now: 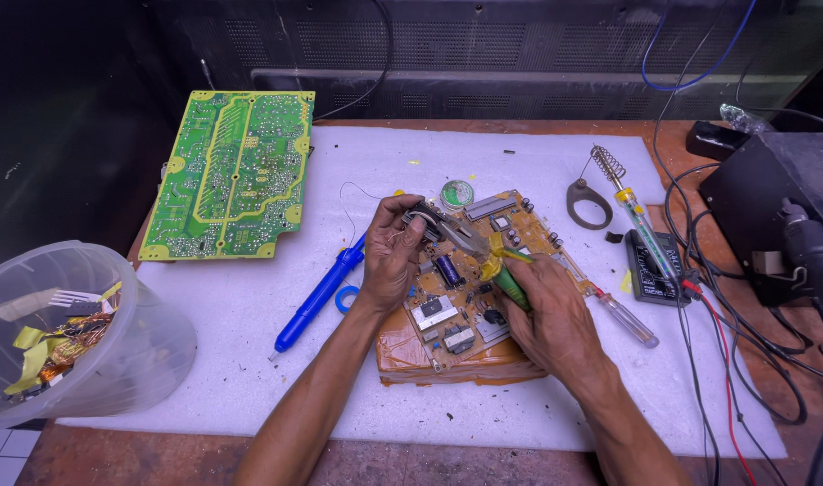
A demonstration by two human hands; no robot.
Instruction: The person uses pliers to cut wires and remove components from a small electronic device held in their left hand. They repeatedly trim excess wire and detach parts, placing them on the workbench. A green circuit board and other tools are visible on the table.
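Note:
A tan circuit board (456,310) with several dark components lies on a brown block in the middle of the white foam mat (249,297). My left hand (391,252) grips a small round dark part at the board's upper left corner. My right hand (547,310) holds green-and-yellow-handled pliers (483,252), whose metal jaws reach up-left to the part in my left hand. Both hands rest over the board.
A green circuit board (231,171) lies at the mat's far left. A blue desoldering pump (317,297), a solder reel (456,193), a soldering iron (641,225) on its stand, a screwdriver (628,319), a multimeter (655,265) and cables sit around. A plastic scrap tub (69,333) stands left.

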